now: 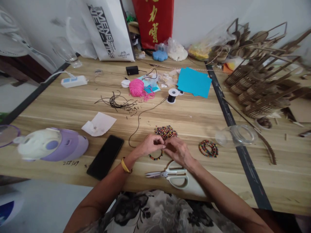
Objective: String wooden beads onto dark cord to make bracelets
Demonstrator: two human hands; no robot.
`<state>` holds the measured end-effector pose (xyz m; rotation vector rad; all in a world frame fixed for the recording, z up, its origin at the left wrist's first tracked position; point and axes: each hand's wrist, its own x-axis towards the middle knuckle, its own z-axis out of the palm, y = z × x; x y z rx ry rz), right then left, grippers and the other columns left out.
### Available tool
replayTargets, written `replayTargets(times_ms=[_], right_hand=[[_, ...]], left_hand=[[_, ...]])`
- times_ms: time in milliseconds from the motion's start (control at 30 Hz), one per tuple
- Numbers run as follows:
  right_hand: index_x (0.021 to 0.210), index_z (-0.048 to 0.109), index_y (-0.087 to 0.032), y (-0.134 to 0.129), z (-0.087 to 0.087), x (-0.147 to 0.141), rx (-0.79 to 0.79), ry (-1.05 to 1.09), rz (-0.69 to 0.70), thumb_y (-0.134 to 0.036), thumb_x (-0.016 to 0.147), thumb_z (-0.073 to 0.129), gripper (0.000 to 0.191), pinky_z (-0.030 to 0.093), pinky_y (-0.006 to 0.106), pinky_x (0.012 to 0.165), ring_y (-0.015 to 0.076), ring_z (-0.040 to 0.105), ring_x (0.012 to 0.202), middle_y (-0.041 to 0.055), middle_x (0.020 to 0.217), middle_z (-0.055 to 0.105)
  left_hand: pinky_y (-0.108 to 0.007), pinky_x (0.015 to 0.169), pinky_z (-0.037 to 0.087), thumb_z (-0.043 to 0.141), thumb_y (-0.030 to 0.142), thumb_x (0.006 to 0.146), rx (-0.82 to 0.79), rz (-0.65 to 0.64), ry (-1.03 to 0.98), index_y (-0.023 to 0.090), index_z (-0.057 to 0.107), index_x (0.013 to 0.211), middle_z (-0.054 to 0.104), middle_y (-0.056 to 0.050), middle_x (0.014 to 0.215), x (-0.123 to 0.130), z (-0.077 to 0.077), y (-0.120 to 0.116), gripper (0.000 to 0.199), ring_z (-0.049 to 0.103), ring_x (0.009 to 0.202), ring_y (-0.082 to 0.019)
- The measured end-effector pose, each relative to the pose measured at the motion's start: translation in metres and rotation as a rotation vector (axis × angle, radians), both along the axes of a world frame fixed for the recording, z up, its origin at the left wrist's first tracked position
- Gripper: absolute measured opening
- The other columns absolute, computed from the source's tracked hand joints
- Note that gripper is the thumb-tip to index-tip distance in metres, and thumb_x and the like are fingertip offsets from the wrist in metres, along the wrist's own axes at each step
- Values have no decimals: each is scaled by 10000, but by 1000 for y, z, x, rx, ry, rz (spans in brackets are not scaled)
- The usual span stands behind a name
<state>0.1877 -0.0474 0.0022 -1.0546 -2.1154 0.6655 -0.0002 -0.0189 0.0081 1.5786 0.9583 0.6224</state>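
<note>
Between the left hand (151,144) and right hand (178,150), the ends of a beaded bracelet (156,158) are seemingly being pinched for fine control, its loop lying just under the grip. Loose beads (165,132) are being kept just beyond, scissors (166,173) just nearer, presumably within reach.

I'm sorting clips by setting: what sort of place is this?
Probably a craft workspace, home or small workshop: the wood-grain tabletop bears a heap of small round multicoloured beads, a white spool of black cord and pale-handled metal scissors.
</note>
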Motion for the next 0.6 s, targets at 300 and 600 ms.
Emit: replayTargets(times_ms=[300, 600], right_hand=[[902, 589, -185, -3, -7, -7, -79, 67, -63, -240, 849, 597, 77, 454, 299, 700, 176, 576, 754, 50, 813, 641], [839, 618, -184, -3, -2, -6, -167, 145, 29, -269, 871, 590, 94, 466, 304, 716, 173, 593, 756, 47, 792, 646]], left_hand=[[-210, 617, 410, 635, 209, 759, 176, -30, 131, 116, 697, 694, 654, -41, 708, -3, 15, 0, 129, 565, 660, -122], [-208, 628, 440, 570, 254, 817, 135, -62, 125, 139, 721, 856, 726, -47, 799, -30, 33, 9, 193, 619, 706, -137]])
